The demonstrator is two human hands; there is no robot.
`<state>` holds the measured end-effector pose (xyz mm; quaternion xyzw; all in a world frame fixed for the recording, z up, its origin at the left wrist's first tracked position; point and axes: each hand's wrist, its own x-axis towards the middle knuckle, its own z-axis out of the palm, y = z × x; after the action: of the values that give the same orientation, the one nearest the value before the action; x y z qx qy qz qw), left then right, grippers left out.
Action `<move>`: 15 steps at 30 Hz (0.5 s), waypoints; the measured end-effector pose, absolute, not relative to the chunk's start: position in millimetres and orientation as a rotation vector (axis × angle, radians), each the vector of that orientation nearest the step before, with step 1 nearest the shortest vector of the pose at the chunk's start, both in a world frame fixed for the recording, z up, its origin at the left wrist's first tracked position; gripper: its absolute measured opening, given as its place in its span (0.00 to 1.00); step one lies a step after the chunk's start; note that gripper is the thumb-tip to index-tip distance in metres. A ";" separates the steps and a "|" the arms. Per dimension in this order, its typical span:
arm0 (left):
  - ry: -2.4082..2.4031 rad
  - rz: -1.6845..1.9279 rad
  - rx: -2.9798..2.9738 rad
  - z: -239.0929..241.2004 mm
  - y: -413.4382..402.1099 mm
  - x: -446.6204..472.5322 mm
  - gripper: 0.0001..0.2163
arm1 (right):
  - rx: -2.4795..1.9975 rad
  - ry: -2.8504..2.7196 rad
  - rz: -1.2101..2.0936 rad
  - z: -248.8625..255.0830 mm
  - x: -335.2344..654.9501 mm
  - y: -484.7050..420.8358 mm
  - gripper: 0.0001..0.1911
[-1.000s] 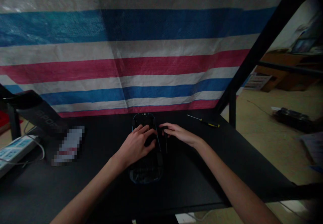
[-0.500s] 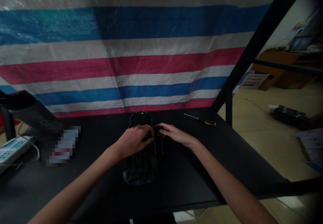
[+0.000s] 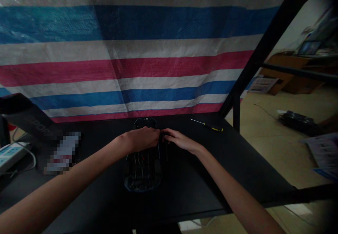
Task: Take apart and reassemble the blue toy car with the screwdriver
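Observation:
A dark toy car (image 3: 142, 177) lies lengthwise on the black table with its underside up; thin wires and a small red spot show in its middle. My left hand (image 3: 145, 138) reaches across the car's far half, its fingers pinched together at the right side. Whatever is between those fingers is hidden. Close beside it, almost touching, my right hand (image 3: 178, 139) has its fingers curled around a slim screwdriver (image 3: 167, 153). The thin shaft points back toward me, just right of the car, and the handle is mostly covered by the fingers.
A yellow-and-black screwdriver (image 3: 213, 127) lies at the table's back right. On the left are a blurred-out packet (image 3: 64, 153), a grey object with lettering (image 3: 34, 121) and a white power strip (image 3: 13, 155). Striped sheeting (image 3: 158, 67) hangs behind; a black frame post (image 3: 264, 47) rises right.
My left hand has turned over the car and shifted right, its fingers now closed next to the right hand. The right hand stays about where it was. The view has shifted slightly.

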<state>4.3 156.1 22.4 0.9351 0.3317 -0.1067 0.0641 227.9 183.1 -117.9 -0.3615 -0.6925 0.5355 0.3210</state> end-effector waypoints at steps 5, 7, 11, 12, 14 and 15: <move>0.901 -0.490 3.085 27.0 151.6 18.1 0.06 | -0.960 -1.801 1.406 -118.1 228.0 182.3 0.18; 0.891 -0.545 3.149 27.3 151.1 22.4 0.07 | -0.966 -1.795 1.407 -117.3 228.3 181.8 0.18; 0.909 -0.525 3.136 27.3 154.1 22.7 0.06 | -0.983 -1.783 1.407 -114.2 228.6 180.0 0.18; 0.914 -0.507 3.116 27.8 155.5 21.7 0.05 | -0.987 -1.778 1.408 -113.6 228.8 179.8 0.18; 0.920 -0.461 3.060 29.8 158.4 20.0 0.04 | -1.001 -1.764 1.405 -113.0 229.8 180.3 0.19; 0.912 -0.428 3.032 31.0 159.6 19.7 0.04 | -1.012 -1.754 1.400 -113.1 230.9 181.2 0.18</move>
<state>19.7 159.6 31.0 0.9486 0.2855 -0.1339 -0.0268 230.9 181.2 -113.1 -0.3877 -0.6717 0.5360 0.3334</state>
